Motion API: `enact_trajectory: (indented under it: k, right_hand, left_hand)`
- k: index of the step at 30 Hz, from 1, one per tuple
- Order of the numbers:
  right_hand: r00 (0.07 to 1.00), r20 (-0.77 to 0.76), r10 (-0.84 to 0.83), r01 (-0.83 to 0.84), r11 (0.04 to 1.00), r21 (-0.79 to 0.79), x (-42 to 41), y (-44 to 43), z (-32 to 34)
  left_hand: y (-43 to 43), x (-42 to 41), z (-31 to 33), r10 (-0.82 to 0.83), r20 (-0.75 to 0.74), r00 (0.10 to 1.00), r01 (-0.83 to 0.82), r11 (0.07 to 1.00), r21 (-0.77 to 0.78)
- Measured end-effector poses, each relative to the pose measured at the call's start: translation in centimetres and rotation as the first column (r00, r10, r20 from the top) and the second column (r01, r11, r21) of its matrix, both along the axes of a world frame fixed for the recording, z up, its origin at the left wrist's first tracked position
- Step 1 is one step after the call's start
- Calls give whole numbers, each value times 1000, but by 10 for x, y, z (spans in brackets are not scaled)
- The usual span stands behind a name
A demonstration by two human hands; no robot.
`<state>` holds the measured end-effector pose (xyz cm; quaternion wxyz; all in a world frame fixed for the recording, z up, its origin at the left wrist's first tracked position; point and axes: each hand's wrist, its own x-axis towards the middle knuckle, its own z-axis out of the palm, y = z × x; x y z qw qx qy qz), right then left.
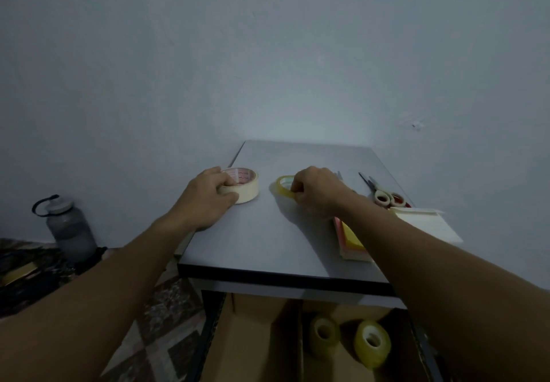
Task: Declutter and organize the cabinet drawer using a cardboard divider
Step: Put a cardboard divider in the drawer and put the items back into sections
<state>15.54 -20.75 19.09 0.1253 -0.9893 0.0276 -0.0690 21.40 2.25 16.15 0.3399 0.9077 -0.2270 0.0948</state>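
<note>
On the grey cabinet top [268, 233] my left hand [208, 197] grips a cream masking tape roll [248, 186], fingers in its core and thumb on its outer wall. My right hand [315, 195] pinches a thin yellow clear-tape roll [282, 185] lying flat to the right of it. Below the top, the open drawer [256, 349] is lined with cardboard, and an upright cardboard divider [297, 340] splits it. Two yellow tape rolls [324, 335] [372, 343] stand in the right compartment. The left compartment shows only bare cardboard.
Scissors [384, 195] with red and white handles lie at the top's right edge. A stack of coloured notes [351, 241] and a white paper pad [428, 224] sit under and beside my right forearm. A grey water bottle [70, 230] stands on the floor at left.
</note>
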Motion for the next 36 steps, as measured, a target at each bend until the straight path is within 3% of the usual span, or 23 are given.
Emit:
enact_trajectory:
  k: [8,19,27,36]
  right_hand:
    - [981,191,45,-67,992,110,-68,13,35]
    - [940,340,-4,-76,972,221,-209,14,32]
    - [931,346,-114,17,962,271,-278,-5,13]
    - [936,324,-141,39,952,302,-304,-18,3]
  left_hand:
    - [29,-67,31,10,82,997,-1,995,-103]
    - [35,-177,27,-197,13,980,195,955,-224]
    - [-1,-241,-27,-345,-91,934,323,926,-196]
    - [-43,-268,-69,-482,-226,847,502,864,41]
